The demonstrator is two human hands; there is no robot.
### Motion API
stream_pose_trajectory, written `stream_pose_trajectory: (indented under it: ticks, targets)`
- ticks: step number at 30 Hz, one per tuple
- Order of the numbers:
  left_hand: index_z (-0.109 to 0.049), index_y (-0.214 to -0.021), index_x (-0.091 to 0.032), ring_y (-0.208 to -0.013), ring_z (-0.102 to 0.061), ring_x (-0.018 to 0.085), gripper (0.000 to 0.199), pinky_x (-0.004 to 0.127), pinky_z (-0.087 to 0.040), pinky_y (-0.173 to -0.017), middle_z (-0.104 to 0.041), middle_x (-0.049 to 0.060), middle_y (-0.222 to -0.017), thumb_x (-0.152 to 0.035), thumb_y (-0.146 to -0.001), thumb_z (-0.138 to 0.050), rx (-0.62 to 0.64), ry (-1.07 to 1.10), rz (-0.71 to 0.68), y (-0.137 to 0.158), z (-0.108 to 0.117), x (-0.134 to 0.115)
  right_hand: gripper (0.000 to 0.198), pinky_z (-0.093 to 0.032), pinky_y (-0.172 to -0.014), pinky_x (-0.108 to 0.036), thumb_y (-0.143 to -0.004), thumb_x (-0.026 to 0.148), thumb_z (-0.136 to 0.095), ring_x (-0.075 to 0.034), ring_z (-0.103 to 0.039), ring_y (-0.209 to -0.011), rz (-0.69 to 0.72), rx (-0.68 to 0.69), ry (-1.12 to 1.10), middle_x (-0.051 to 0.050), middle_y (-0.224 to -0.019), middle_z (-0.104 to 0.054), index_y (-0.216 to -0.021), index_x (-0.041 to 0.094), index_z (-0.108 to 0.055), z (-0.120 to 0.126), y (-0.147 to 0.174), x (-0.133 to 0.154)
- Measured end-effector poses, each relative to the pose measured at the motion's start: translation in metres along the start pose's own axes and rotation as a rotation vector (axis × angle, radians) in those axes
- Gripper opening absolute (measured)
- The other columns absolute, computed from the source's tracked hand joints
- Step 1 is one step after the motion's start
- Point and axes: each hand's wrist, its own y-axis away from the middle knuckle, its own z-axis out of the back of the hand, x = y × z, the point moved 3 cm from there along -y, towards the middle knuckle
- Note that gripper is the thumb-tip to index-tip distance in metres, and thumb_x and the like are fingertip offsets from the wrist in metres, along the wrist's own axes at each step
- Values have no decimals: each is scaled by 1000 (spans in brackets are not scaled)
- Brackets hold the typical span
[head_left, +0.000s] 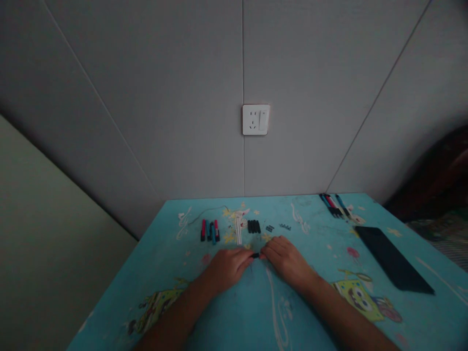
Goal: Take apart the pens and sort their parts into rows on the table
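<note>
Both hands over the table (234, 317), nearest first. Left hand (227, 268) and right hand (285, 258): fingers pinching opposite ends of a short black piece (256, 255), held between them; detail too small to read. Step in hand, judged: two-handed work on this piece, perhaps fitting or aligning. Next move seems to call for steady end grips and a straight axis.

From the piece: dark flat slab (393, 259) at 3 o'clock. Farther: red and blue barrels (210, 230), 10 o'clock; white sticks (239, 231), 11; black cylinders (254, 226), 12; small dark parts (269, 228), 1. Farther still: pens (334, 205), 2 o'clock. Beyond: wall socket (255, 119), 12.
</note>
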Motion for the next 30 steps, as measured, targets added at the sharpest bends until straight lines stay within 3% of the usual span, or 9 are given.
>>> stream_pose_trajectory:
  ticks: [11,16,23,30]
  targets:
    - [-59,-120,-23,-78,-67,19,27,31,-54,-67,-68,5,-95,-33,-98,-47,-49,-366,-8,0,-2,-1,19,-40,-78,-38,-100,24,-46,-22,-55,-84,-16,-2,30,-7,-87,-64,-101,17,-64,3,0,2]
    - [-64,-104,-22,-79,-64,20,15,33,-53,-68,-63,3,-85,-29,-94,-54,-80,-488,-9,-2,0,-1,23,-43,-79,-35,-99,34,-48,-21,-56,-84,-105,7,-57,-7,-86,-64,-98,18,-64,-1,-1,-2]
    - [-63,-108,-21,-78,-62,18,19,31,-52,-69,-62,2,-83,-28,-97,-50,-140,-422,-87,-1,-1,-1,32,-46,-75,-31,-101,32,-40,-18,-59,-76,-239,65,-212,-5,-79,-65,-86,18,-64,-13,3,-5]
    - [-58,-123,-19,-79,-68,19,30,30,-55,-66,-70,6,-89,-29,-98,-46,-73,-353,-14,1,-4,1,21,-47,-85,-34,-97,34,-51,-20,-62,-91,-223,-37,-335,-6,-94,-69,-106,21,-66,-4,3,-3]
